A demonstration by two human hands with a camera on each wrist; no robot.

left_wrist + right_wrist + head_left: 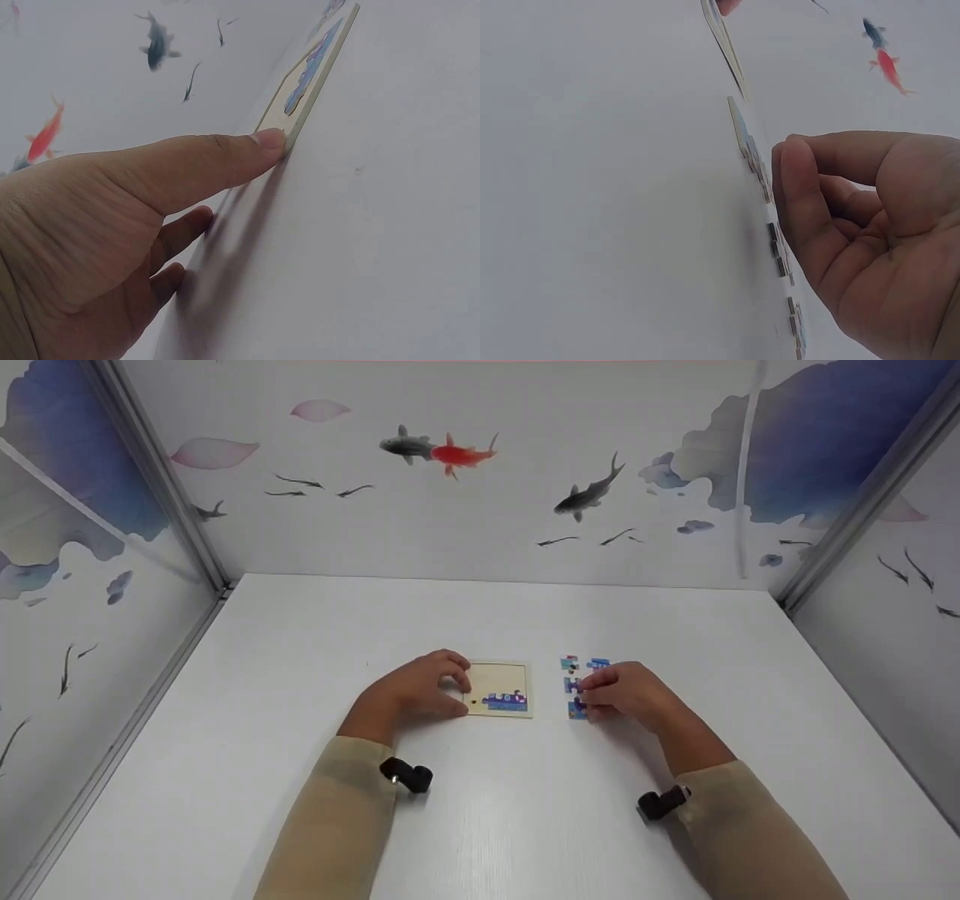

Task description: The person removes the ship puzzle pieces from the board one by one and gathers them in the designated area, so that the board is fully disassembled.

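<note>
A shallow wooden puzzle board (497, 679) lies flat on the table, with a few joined purple and blue pieces (507, 701) in its lower right corner. My left hand (429, 686) holds its left edge, thumb at the near corner and fingers curled at the far one. In the left wrist view the thumb (217, 161) presses that corner. Right of the board lie several loose jigsaw pieces (570, 664). Over them is my right hand (626, 694), its thumb and index fingertips meeting; no piece shows between them. The hand hides part of the group.
The white table (480, 802) carries the board and pieces near its middle. A back wall (480, 525) and side walls printed with fish and leaves enclose it, with metal posts (161, 480) at the corners. A black wrist camera (407, 775) sits at each sleeve cuff.
</note>
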